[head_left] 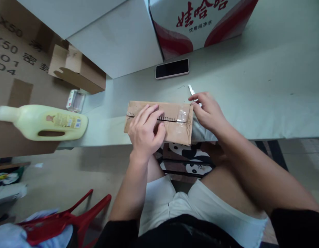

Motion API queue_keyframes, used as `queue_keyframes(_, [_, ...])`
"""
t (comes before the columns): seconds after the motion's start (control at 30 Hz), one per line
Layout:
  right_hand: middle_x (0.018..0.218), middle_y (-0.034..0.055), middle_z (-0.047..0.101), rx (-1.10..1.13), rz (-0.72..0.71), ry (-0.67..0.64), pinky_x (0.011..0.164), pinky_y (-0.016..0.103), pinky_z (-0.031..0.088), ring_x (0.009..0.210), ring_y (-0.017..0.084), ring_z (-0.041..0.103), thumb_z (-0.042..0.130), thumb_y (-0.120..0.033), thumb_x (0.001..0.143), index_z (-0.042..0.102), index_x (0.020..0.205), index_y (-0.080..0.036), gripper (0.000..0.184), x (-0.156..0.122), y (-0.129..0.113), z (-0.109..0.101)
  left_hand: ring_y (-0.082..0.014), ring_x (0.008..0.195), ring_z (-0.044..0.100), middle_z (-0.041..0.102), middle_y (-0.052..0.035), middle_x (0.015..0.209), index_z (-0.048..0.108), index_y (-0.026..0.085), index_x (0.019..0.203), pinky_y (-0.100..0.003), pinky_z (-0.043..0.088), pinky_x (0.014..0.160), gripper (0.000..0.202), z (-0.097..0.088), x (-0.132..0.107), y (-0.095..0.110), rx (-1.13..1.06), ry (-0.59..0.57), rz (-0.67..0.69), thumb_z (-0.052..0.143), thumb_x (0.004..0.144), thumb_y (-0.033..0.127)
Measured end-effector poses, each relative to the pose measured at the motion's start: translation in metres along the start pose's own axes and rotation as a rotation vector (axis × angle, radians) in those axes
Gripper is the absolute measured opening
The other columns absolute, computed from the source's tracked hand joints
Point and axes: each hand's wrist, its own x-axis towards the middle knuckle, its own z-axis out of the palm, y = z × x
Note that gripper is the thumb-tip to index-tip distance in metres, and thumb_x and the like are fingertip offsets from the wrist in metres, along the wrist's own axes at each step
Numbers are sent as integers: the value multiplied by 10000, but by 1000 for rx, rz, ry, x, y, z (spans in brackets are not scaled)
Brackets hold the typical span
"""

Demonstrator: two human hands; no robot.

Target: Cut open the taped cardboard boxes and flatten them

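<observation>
A brown cardboard box (pixel 174 132) lies near the table's front edge. A dark slit runs lengthwise along its top, with torn perforations and clear tape at the right end. My left hand (pixel 146 129) rests on top of the box, palm down, fingers stretched over the slit. At the right end, my right hand (pixel 207 110) has its thumb and index finger drawn together by the taped corner. A slim white stick-like tool (pixel 191 90) shows beyond and behind these fingers; whether they grip it or it lies on the table, I cannot tell.
A phone (pixel 172 69) lies behind the box, before a white-and-red carton (pixel 200 27). To the left are a yellow bottle (pixel 53 122), a small clear container (pixel 76 101) and an opened small carton (pixel 84 74). A red chair (pixel 71 220) stands lower left.
</observation>
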Motion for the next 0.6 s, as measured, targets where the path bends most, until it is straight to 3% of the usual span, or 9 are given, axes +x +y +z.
queue_keyframes(0.13, [1235,195,644,-334,121,-126,864,526,531,1078,370,635,548,-384,886,719,1199,-187,407,0,7,-4,-311,1357,621,721,-17,1373,758,272,1141,-467,477,1135,347,-2,4,-1,-12,-53,-40,580,845,309])
queue_keyframes(0.27, [1077,181,720,-525,211,-330,701,467,512,883,354,659,570,-383,870,590,1395,-192,559,2,5,-11,-315,1421,573,686,-21,1435,750,263,1214,-484,451,1163,398,-4,4,-2,-9,-102,-20,543,883,338])
queue_keyframes(0.33, [1018,171,738,-562,243,-358,657,436,490,827,344,657,588,-349,845,513,1464,-187,645,3,4,-12,-321,1454,541,652,-18,1477,733,273,1279,-499,440,1173,435,-6,3,-3,-1,-138,-9,521,908,354])
queue_keyframes(0.4, [1031,181,742,-575,261,-340,646,412,469,829,338,662,590,-318,827,563,1407,-171,599,5,5,-13,-322,1479,513,621,-11,1511,708,289,1339,-507,428,1183,465,-7,3,-4,13,-170,1,501,931,375])
queue_keyframes(0.5, [998,190,746,-536,281,-304,659,406,456,842,338,671,539,-330,868,720,1083,-165,326,10,6,-16,-320,1508,475,581,-8,1550,671,297,1398,-513,403,1206,495,-8,3,-4,33,-207,3,476,953,394])
queue_keyframes(0.6, [902,183,745,-466,289,-209,679,416,456,807,332,662,486,-369,923,736,942,-174,318,13,6,-23,-323,1525,449,550,-11,1577,645,295,1432,-521,392,1212,518,-9,5,-3,68,-243,-4,459,959,388])
